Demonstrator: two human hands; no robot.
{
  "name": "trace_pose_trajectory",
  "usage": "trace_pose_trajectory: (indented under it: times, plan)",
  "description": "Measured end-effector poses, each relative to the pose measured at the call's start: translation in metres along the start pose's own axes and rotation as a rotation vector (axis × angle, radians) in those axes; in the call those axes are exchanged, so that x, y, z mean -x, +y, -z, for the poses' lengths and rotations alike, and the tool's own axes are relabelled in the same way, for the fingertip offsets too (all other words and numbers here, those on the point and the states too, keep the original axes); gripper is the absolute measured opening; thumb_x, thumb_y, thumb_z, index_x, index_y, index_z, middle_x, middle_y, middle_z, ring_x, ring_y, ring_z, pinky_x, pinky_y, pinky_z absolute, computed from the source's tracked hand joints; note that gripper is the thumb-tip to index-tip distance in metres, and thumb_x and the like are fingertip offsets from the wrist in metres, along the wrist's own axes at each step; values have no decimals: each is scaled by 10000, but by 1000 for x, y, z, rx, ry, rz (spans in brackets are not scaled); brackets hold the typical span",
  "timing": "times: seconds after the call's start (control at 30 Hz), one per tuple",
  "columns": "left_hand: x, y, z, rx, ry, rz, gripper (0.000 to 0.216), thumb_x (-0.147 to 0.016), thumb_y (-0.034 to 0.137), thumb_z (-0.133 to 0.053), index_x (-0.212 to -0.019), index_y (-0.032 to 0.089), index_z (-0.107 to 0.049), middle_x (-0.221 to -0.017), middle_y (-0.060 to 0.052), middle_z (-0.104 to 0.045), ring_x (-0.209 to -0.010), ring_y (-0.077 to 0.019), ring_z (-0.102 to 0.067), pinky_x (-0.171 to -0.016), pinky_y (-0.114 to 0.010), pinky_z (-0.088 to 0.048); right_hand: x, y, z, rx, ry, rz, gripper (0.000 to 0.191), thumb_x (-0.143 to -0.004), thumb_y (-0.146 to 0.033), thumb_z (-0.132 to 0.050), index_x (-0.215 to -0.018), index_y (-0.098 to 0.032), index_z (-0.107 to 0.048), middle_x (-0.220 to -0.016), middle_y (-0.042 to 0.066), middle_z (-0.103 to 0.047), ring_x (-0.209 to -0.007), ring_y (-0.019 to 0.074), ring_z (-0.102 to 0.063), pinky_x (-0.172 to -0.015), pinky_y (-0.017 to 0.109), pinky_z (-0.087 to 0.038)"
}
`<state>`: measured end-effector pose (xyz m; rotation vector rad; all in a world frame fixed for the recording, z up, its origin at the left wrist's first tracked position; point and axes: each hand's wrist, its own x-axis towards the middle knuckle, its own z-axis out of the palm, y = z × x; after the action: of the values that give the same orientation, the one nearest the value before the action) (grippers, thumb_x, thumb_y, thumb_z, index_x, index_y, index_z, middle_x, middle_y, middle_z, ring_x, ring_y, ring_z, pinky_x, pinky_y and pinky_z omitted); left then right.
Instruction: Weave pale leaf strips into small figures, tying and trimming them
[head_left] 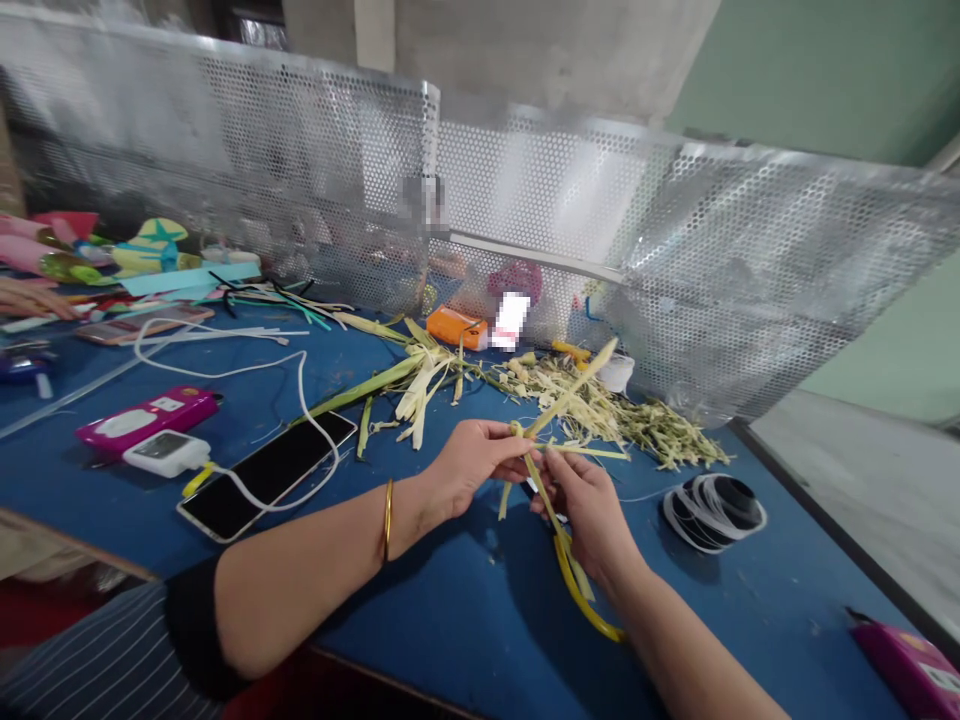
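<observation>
Pale yellow-green leaf strips [572,395] cross between my two hands over the blue table. My left hand [474,462], with a gold bangle at the wrist, pinches them where they meet, thumb on top. Close beside it, my right hand [586,508] has its fingers closed around the strips' lower part. A yellow curved handle-like piece [581,600] sticks out below my right palm; what it belongs to is hidden by the hand. One strip end points up and away, another lies out to the right.
Beyond my hands lie a heap of leaf scraps [585,405] and long green leaves [375,385]. A thread spool [714,512] stands right. At left are a phone [266,478], white cable, and magenta box [150,420]. Another person's hand [34,298] rests far left. Perforated metal panels [525,190] stand behind.
</observation>
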<state>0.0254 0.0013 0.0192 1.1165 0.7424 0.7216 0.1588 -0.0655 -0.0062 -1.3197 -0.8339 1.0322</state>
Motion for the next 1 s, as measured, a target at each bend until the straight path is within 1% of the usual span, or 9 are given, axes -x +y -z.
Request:
trace_pose_trajectory:
  times: [0.1,0.2,0.27,0.4,0.53,0.67,0.77,0.87,1.0]
  plan:
    - [-4,2,4,15,93,-39,97,-748,209,-681,-770,124,-724,-781,-68,-725,-582,-101,-636,-622,-233,-525,3,-1,4,300,-150,238,212,-873,-412,-562,-901,-202,-576,-729,0,-668,-490,136,-616,-486,253,-481]
    - [-5,3,5,1,123,-60,96,-737,204,-678,-723,119,-722,-689,-47,-699,-577,-109,-624,-618,-235,-518,6,-6,10,703,-259,724,270,-932,-222,-477,-1192,-246,-545,-1008,52,-693,-812,183,-683,-719,305,-528]
    - [-3,3,3,-26,108,-81,92,-718,193,-677,-683,118,-718,-645,-29,-680,-571,-109,-606,-612,-230,-506,8,-10,13,942,-282,1038,306,-934,-141,-468,-1196,-255,-577,-1048,59,-693,-907,191,-663,-782,310,-502]
    - [3,1,-4,-98,14,-112,87,-714,162,-651,-662,123,-708,-598,0,-653,-557,-99,-583,-610,-223,-492,12,-18,16,1100,-29,1374,239,-904,-96,-521,-1048,-240,-646,-934,58,-692,-864,198,-641,-816,343,-460]
    - [10,4,-9,-201,-155,-84,143,-772,192,-609,-676,136,-700,-626,-10,-674,-594,-119,-631,-640,-246,-512,12,-23,17,1076,192,1257,112,-909,-144,-521,-897,-215,-606,-941,79,-670,-935,230,-622,-871,384,-426]
    - [12,6,-9,-267,-224,-60,208,-812,190,-566,-643,138,-676,-641,-23,-686,-602,-120,-639,-651,-254,-517,9,-22,19,1075,218,936,234,-935,-247,-484,-703,-217,-485,-647,3,-547,-619,168,-524,-618,289,-387]
    - [11,4,-9,-254,-244,-58,141,-785,151,-591,-674,138,-678,-660,-16,-690,-631,-119,-649,-686,-259,-523,7,-20,19,976,169,734,275,-914,-305,-496,-655,-220,-457,-570,-39,-455,-538,134,-441,-530,252,-324]
    - [10,-5,-11,-202,-182,-81,19,-724,147,-683,-727,146,-664,-639,8,-677,-638,-128,-662,-687,-266,-534,6,-17,16,825,156,593,263,-886,-318,-504,-645,-216,-469,-533,-60,-417,-504,115,-406,-501,233,-311]
    - [9,-14,-15,-141,-40,-81,151,-722,150,-713,-822,166,-600,-599,17,-670,-608,-144,-676,-644,-281,-550,4,-13,12,725,178,513,263,-870,-332,-508,-637,-212,-483,-527,-62,-426,-490,109,-392,-482,229,-311]
